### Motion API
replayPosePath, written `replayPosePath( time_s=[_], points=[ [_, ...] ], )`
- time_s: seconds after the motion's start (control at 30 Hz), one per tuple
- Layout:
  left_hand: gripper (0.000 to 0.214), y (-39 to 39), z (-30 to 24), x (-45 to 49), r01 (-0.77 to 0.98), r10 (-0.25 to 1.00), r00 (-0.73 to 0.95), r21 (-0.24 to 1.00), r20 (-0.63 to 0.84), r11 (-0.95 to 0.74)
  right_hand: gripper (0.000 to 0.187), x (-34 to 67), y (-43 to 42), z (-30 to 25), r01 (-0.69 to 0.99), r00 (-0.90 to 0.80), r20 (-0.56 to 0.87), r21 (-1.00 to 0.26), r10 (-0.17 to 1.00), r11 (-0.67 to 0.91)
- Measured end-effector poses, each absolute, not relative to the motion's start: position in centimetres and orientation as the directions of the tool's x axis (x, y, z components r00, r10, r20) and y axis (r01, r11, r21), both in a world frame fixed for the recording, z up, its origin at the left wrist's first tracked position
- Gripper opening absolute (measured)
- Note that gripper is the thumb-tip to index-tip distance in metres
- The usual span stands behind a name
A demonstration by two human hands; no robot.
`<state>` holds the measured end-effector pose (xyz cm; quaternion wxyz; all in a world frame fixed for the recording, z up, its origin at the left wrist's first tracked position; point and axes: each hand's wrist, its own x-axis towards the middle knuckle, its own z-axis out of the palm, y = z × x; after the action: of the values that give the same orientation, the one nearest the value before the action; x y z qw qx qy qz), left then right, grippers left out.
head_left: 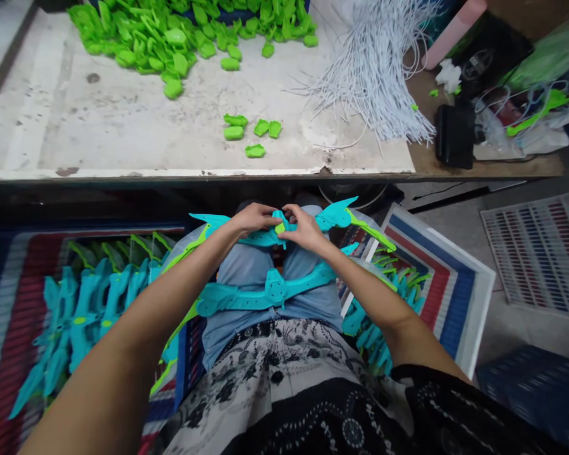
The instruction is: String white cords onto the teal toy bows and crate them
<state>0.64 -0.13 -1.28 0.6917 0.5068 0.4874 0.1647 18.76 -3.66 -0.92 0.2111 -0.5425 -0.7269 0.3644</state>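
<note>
Across my knees lies a turquoise plastic toy bow (pixel 260 237) with green ends. My left hand (pixel 256 218) grips it just left of its centre, fingers closed. On the other side my right hand (pixel 305 229) is closed about the centre, thumb and fingertips pinching there. Between the two sets of fingertips a small green plastic piece (pixel 279 228) shows against the bow's middle; how firmly it sits there is hidden. A second turquoise bow (pixel 275 288) rests on my lap, nearer my body, touched by neither hand.
On the worktable (pixel 137 136) ahead lie a heap of green pieces (pixel 175 38), several loose ones (pixel 255 151) and a bundle of white cords (pixel 374 69). Turquoise bows (pixel 83 316) fill a striped crate at left. A white-rimmed crate (pixel 477 316) at right holds more.
</note>
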Motion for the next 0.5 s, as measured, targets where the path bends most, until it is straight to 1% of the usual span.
replayPosePath(
  time_s=[0.03,0.1,0.2,0.23,0.27,0.3,0.33,0.37,0.4,0.43,0.47,0.5],
  points=[
    [0.045,-0.1,-1.4,0.7,0.274,0.727,0.458,0.859,-0.511,0.431,0.061,18.7,-3.3,-1.0,0.661,-0.327,-0.149,-0.742,0.933,0.113],
    [0.044,-0.1,-1.7,0.8,0.292,0.748,0.438,0.866,-0.499,0.406,0.062,18.7,-2.9,-1.0,0.711,-0.333,-0.219,-0.697,0.917,0.092],
    [0.044,0.0,-2.1,0.7,0.329,0.785,0.431,0.888,-0.445,0.322,0.061,18.6,-2.8,-0.4,0.766,-0.341,-0.220,-0.629,0.914,0.134],
    [0.044,-0.1,-2.0,0.8,0.358,0.803,0.426,0.893,-0.417,0.274,0.058,18.5,-2.7,0.1,0.779,-0.363,-0.212,-0.604,0.907,0.171],
    [0.045,-0.4,-1.8,0.8,0.398,0.833,0.406,0.894,-0.375,0.209,0.051,18.4,-2.5,0.8,0.784,-0.388,-0.188,-0.581,0.902,0.217],
    [0.045,-0.9,-1.6,0.9,0.452,0.874,0.371,0.883,-0.314,0.125,0.041,18.2,-2.1,1.7,0.781,-0.411,-0.137,-0.563,0.901,0.271],
    [0.044,-1.5,-1.2,1.0,0.519,0.916,0.330,0.854,-0.230,0.027,0.030,17.9,-1.4,2.6,0.771,-0.425,-0.054,-0.545,0.904,0.330],
    [0.041,-2.4,-0.9,1.3,0.589,0.944,0.302,0.804,-0.130,-0.078,0.023,17.4,-0.4,3.6,0.759,-0.427,0.053,-0.522,0.903,0.389],
    [0.037,-3.4,-0.6,1.5,0.650,0.953,0.303,0.737,-0.029,-0.184,0.022,16.8,0.8,4.4,0.749,-0.420,0.167,-0.491,0.892,0.445],
    [0.035,-4.4,-0.5,1.8,0.694,0.941,0.333,0.661,0.058,-0.286,0.022,16.0,2.3,5.1,0.742,-0.419,0.263,-0.452,0.869,0.495],
    [0.036,-5.5,-0.5,2.0,0.716,0.914,0.389,0.585,0.118,-0.380,0.022,15.3,3.8,5.5,0.741,-0.430,0.320,-0.409,0.844,0.532],
    [0.042,-6.5,-0.7,2.2,0.721,0.879,0.454,0.520,0.145,-0.458,0.021,14.5,5.4,5.8,0.744,-0.451,0.333,-0.373,0.828,0.555]
  ],
)
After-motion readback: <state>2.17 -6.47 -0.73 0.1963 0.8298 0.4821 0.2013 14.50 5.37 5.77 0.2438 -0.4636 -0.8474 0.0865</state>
